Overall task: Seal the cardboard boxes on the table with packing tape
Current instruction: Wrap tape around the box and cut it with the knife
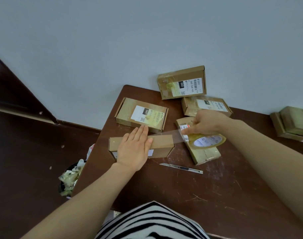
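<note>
My left hand (pixel 135 149) lies palm down on the small plain brown cardboard box (pixel 162 141), fingers straight and together. It presses the lid and grasps nothing. My forearm comes up from the lower left.

My right hand (pixel 207 124) reaches in from the right, fingers curled round the roll of clear packing tape (pixel 207 141), which it holds tilted just above the table. A strip of clear tape (pixel 174 135) stretches from the roll to the box top, ending beside my left fingertips.

The box sits close to the left edge of the scratched dark brown wooden table (pixel 199 195). Just behind it lies a flat cardboard box with a white label (pixel 141 114). Just to its right, under the roll, lies a long taped cardboard box (pixel 204 153). A silver utility knife (pixel 181 168) lies nearer me, apart from both. Bare tabletop runs from the knife to my body. Past the left edge, a dark bin of tape scraps (pixel 69 180) stands on the floor.
</note>
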`<state>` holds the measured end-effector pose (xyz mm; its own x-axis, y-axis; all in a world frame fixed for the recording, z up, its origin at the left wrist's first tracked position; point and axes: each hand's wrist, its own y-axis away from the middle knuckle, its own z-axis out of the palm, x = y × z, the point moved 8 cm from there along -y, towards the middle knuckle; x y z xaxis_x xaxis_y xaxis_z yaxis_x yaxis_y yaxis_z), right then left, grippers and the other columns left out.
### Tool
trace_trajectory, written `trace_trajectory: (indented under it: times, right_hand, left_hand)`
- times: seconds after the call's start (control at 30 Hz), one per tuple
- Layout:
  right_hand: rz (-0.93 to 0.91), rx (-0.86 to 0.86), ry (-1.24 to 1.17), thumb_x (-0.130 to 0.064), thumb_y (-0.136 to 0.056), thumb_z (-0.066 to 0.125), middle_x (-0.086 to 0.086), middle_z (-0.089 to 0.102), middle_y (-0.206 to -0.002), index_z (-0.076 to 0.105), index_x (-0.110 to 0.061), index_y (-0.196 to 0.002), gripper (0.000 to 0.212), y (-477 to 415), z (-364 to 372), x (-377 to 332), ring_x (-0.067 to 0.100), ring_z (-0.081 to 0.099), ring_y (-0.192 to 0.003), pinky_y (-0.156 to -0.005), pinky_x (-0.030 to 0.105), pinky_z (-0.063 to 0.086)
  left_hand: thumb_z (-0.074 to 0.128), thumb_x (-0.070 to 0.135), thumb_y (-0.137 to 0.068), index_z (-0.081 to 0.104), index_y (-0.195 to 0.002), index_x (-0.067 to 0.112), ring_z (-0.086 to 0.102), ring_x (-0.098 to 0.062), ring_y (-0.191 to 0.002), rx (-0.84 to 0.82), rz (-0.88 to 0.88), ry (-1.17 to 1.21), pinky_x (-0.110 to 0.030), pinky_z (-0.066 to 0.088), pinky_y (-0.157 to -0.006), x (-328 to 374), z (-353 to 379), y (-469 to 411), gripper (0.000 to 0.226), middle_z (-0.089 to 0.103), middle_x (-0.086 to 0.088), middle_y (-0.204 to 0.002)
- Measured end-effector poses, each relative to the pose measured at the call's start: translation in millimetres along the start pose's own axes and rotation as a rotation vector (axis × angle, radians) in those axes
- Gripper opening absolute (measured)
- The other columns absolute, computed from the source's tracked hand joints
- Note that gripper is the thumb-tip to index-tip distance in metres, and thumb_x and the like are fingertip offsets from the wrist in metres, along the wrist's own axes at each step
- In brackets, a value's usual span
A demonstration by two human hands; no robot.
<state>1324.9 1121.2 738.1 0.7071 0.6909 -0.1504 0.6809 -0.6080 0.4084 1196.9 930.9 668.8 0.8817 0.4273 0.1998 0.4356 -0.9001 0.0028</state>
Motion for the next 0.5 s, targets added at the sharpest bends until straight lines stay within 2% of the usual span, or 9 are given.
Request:
trace_trajectory:
  times: [0.17,0.33,0.5]
  right_hand:
    - [0.041,-0.01,0.071,-0.084,-0.063,0.055,-0.008,0.051,-0.046,0.046,-0.019,-0.049,0.067,-5.3,17.2,8.6,0.012,0.054,-0.049,-0.05,0.024,0.037]
    - [0.088,-0.023,0.009,-0.085,-0.064,0.054,-0.007,0.06,-0.059,0.055,-0.019,-0.057,0.067,-6.9,40.0,17.4,0.009,0.056,-0.055,-0.049,0.025,0.036]
    - [0.126,-0.065,-0.055,-0.084,-0.063,0.056,-0.009,0.055,-0.047,0.049,-0.019,-0.05,0.067,-10.2,55.1,22.0,0.009,0.055,-0.052,-0.05,0.025,0.035]
  left_hand:
    - [-0.008,0.047,-0.092,0.005,-0.153,0.021,0.009,-0.013,-0.147,-0.011,0.01,-0.017,-0.03,0.011,-0.116,2.4,-1.7,0.4,0.067,0.013,0.005,-0.16]
    - [-0.012,0.049,-0.089,0.0,-0.152,0.023,0.005,-0.012,-0.147,-0.023,0.007,-0.011,-0.03,0.008,-0.116,3.7,-1.1,0.2,0.07,0.008,0.006,-0.16]
    - [-0.014,0.053,-0.087,0.001,-0.152,0.023,0.006,-0.012,-0.147,-0.019,0.001,-0.014,-0.031,0.009,-0.116,3.6,-0.3,1.8,0.073,0.008,0.006,-0.16]
